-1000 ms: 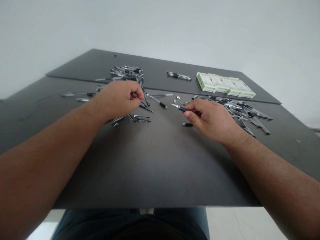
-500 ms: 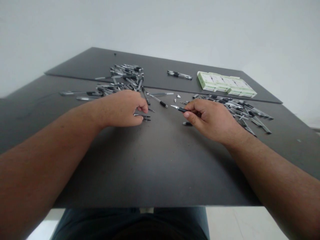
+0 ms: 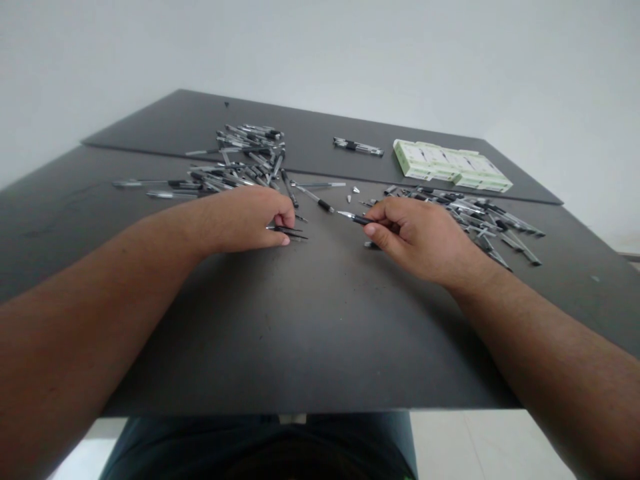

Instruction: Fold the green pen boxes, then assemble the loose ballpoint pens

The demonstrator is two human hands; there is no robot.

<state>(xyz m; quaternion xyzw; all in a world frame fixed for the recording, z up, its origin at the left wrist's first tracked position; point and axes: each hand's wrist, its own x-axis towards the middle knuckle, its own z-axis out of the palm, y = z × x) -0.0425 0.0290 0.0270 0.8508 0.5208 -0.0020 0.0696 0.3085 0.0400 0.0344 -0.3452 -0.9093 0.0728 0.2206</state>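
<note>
My right hand (image 3: 413,233) pinches a pen (image 3: 356,218) by its dark grip, its pale pointed tip facing left. My left hand (image 3: 255,217) is curled over the table at left of centre, thumb and fingertips nearly together around thin dark refills (image 3: 295,233), whose ends stick out to the right. Just beyond the tip of the held pen lies a clear pen with a black grip (image 3: 320,202). Two small pale tips (image 3: 353,194) rest behind it. A short black piece (image 3: 371,245) shows beside my right thumb.
Heaped pens (image 3: 250,160) lie at the back left, and a second pile of pens and caps (image 3: 500,223) is on the right. Several pens (image 3: 357,147) lie together at the back. Green and white boxes (image 3: 450,163) stand at the back right of the dark table (image 3: 310,347).
My left thumb and fingers have closed on the dark refills, whose ends now spread and reach slightly farther right. My right hand still holds the pen. The view has shifted slightly.
</note>
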